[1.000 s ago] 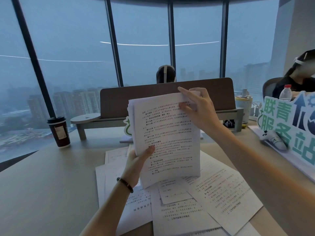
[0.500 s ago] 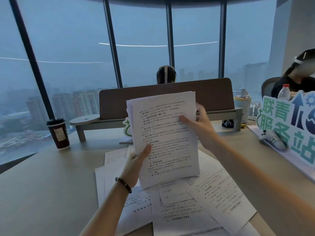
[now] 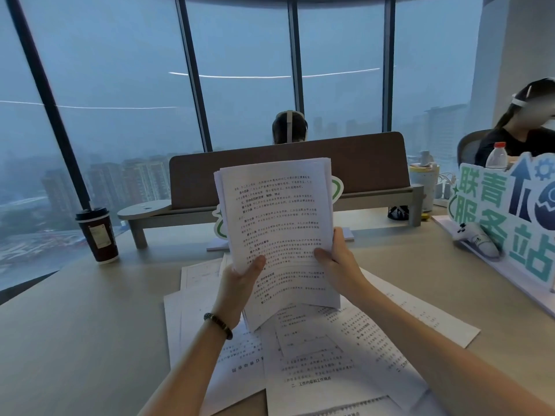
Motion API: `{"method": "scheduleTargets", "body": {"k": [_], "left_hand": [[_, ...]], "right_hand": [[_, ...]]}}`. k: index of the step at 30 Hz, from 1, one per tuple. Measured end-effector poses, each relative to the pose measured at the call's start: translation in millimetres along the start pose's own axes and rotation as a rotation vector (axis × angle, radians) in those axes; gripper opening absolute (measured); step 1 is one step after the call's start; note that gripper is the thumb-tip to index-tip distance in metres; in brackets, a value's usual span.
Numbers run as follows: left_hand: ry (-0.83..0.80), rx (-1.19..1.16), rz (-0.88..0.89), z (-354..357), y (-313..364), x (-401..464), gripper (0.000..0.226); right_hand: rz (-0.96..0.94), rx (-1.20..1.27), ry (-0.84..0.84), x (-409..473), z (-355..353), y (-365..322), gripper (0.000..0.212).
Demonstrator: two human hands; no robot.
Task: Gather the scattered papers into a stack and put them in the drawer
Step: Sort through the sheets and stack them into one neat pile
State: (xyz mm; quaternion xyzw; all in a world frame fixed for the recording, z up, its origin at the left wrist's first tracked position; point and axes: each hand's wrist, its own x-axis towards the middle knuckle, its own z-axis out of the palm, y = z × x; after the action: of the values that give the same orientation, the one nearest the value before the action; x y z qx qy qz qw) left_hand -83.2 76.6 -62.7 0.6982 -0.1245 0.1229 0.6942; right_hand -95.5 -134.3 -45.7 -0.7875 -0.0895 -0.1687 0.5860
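Nearest the camera, loose papers [image 3: 324, 364] lie fanned out and overlapping on the tan desk [image 3: 75, 340], some printed side up with Chinese text, a few turned at angles. Both bare forearms come in from the near edge over them.

Just above that mess, the stack of papers [image 3: 276, 223] is held upright and tilted a little, its bottom edge touching or hovering right at the loose sheets, can't quite tell which. The left hand [image 3: 237, 283] is clamped on the lower left edge with the thumb across the front page, and there's a dark bead bracelet [image 3: 218, 325] on that wrist. The right hand [image 3: 339, 262] is closed on the lower right edge, thumb on the front too. So both hands are gripping the same stack.

Further back on the left sits a dark takeaway coffee cup [image 3: 97, 235] with a lid. On the right there's a big white sign [image 3: 507, 217] with teal characters, standing on the desk. Behind the stack runs a brown desk divider [image 3: 360, 163] on a grey shelf. A person [image 3: 289, 127] sits beyond it, and another person [image 3: 522, 127] is at far right with a water bottle [image 3: 497, 156] nearby. Big windows [image 3: 120, 85] show a hazy city. No drawer in view.
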Motion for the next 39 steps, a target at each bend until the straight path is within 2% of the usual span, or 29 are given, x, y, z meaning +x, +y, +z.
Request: {"method": "scheduleTargets", "body": {"k": [3, 9, 13, 14, 16, 17, 19, 21, 23, 26, 28, 31, 35, 39], "left_hand": [[-0.017, -0.029, -0.025, 1.6, -2.1, -1.3, 0.022], [0.017, 0.190, 0.011, -2.7, -2.8, 6.3, 0.022], [-0.025, 0.163, -0.108, -17.2, -1.5, 16.3, 0.022], [-0.053, 0.129, -0.158, -21.9, -2.4, 18.7, 0.023], [-0.108, 0.044, -0.286, -32.2, -6.8, 22.3, 0.026], [-0.127, 0.010, -0.363, -36.9, -9.8, 23.3, 0.026], [-0.144, 0.000, -0.504, -44.5, -18.0, 25.7, 0.027], [-0.135, 0.057, -0.592, -47.5, -26.6, 27.6, 0.027], [-0.099, 0.114, -0.617, -49.1, -34.4, 30.3, 0.029], [-0.064, 0.160, -0.627, -50.7, -40.6, 34.5, 0.035], [-0.049, 0.172, -0.634, -52.0, -42.4, 35.2, 0.035], [-0.037, 0.154, -0.645, -52.4, -41.3, 33.2, 0.035], [-0.050, 0.062, -0.634, -49.6, -36.3, 31.4, 0.032], [-0.052, -0.017, -0.650, -48.5, -34.6, 32.3, 0.034]], "right_hand": [[0.015, -0.035, -0.032, -1.8, -3.4, 1.3, 0.024], [0.078, -0.166, -0.124, -5.4, -8.9, 7.4, 0.039], [0.146, -0.063, -0.156, 1.2, -19.1, 2.2, 0.039], [0.140, -0.103, -0.164, 1.7, -22.7, 0.2, 0.035], [0.116, -0.374, -0.156, 2.5, -32.8, 0.6, 0.032], [0.136, -0.564, -0.142, 3.0, -39.1, 3.8, 0.037], [0.311, -0.920, -0.144, 4.4, -52.7, 17.1, 0.054], [0.539, -1.130, -0.238, 4.1, -63.6, 28.8, 0.071], [0.629, -1.137, -0.295, 4.7, -69.5, 33.8, 0.079], [0.581, -1.084, -0.270, 9.1, -75.0, 34.9, 0.084], [0.554, -1.090, -0.290, 9.4, -77.5, 30.7, 0.077], [0.553, -1.082, -0.316, 9.9, -81.3, 32.0, 0.055], [0.541, -1.151, -0.287, 10.0, -84.5, 37.7, 0.058], [0.566, -0.967, -0.316, 7.9, -82.0, 30.8, 0.052]]}}
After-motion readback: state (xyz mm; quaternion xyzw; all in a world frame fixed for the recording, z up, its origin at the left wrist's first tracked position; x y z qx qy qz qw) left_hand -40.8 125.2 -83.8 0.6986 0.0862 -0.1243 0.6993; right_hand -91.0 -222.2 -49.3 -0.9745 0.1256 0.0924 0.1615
